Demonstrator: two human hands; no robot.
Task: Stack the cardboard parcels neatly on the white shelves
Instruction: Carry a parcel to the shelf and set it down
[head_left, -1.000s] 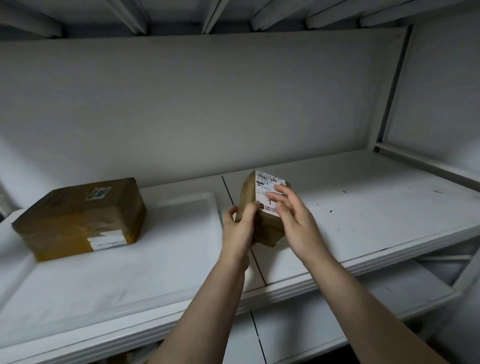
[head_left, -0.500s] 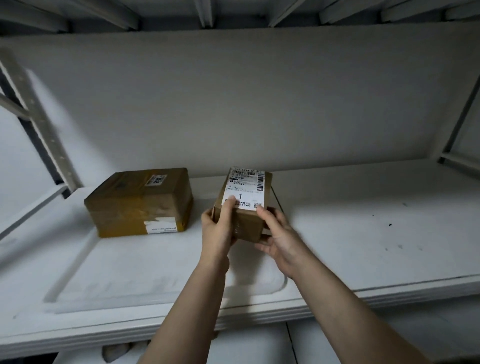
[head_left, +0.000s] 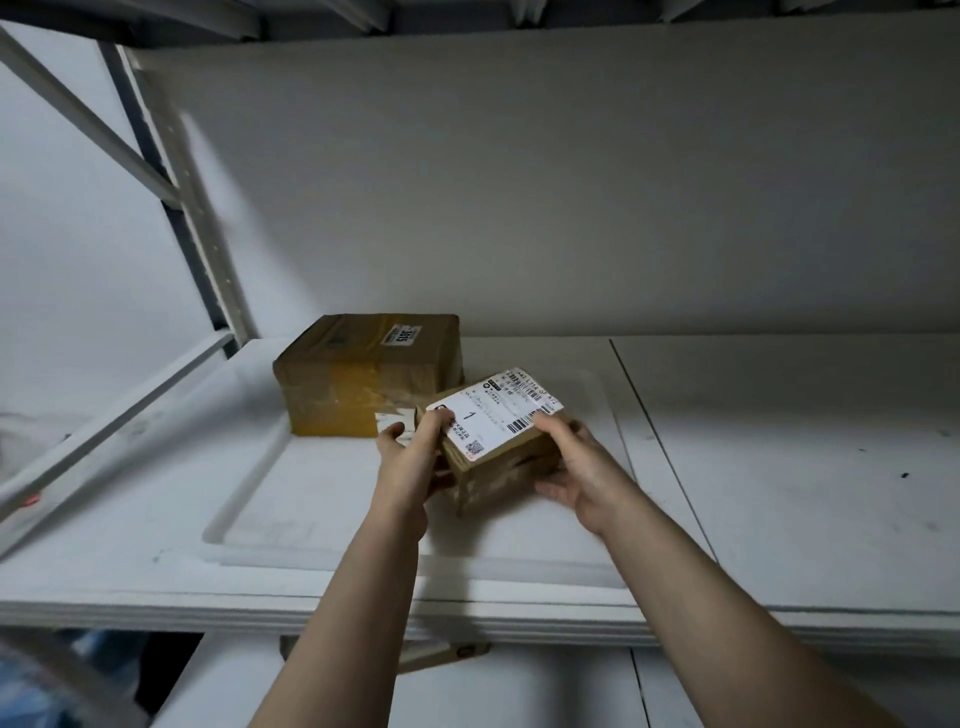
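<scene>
Holding the small labelled parcel (head_left: 498, 441) at frame centre, left hand (head_left: 410, 457) and right hand (head_left: 576, 467) each gripping a side, we log it swung leftward since a moment ago, label now up, just beside the larger parcel (head_left: 363, 369) on the white shelf (head_left: 779, 467): placement nearly done.

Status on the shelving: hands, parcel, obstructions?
Left hand, right hand both gripping small labelled parcel. Parcel skewed, low at shelf, not yet squared. Larger parcel close behind-left; contact unclear.
</scene>
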